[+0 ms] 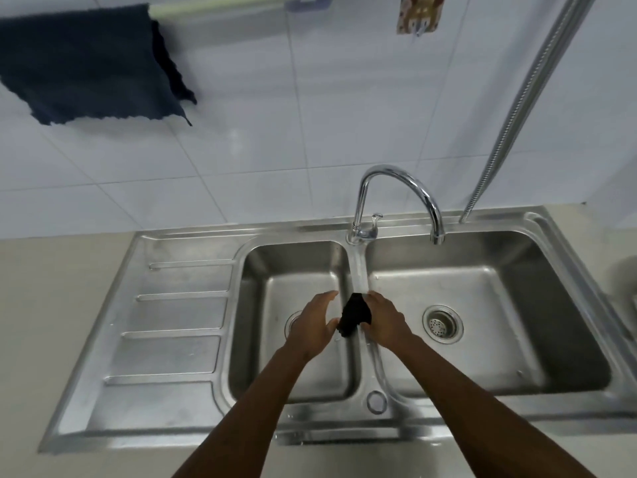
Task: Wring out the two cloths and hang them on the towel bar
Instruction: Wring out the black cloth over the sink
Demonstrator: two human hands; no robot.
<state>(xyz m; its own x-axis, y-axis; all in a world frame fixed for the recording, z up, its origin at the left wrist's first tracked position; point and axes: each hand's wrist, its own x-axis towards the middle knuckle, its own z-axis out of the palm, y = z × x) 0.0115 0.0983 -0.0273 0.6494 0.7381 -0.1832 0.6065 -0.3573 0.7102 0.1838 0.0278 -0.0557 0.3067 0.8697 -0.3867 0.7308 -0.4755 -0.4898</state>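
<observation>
A small black cloth (355, 315) is bunched up above the divider between the two sink basins. My right hand (384, 319) is closed around its right side. My left hand (315, 322) is at its left end, thumb touching the cloth, fingers spread and pointing up. A dark blue cloth (86, 63) hangs spread over the pale green towel bar (220, 6) on the tiled wall at the upper left. The bar to the right of that cloth is bare.
A steel double sink (193, 439) with a ribbed drainboard on its left fills the counter. A chrome tap (400, 198) arches over the right basin. A metal hose (527, 98) runs down the wall at right. A patterned item (418, 13) hangs top right.
</observation>
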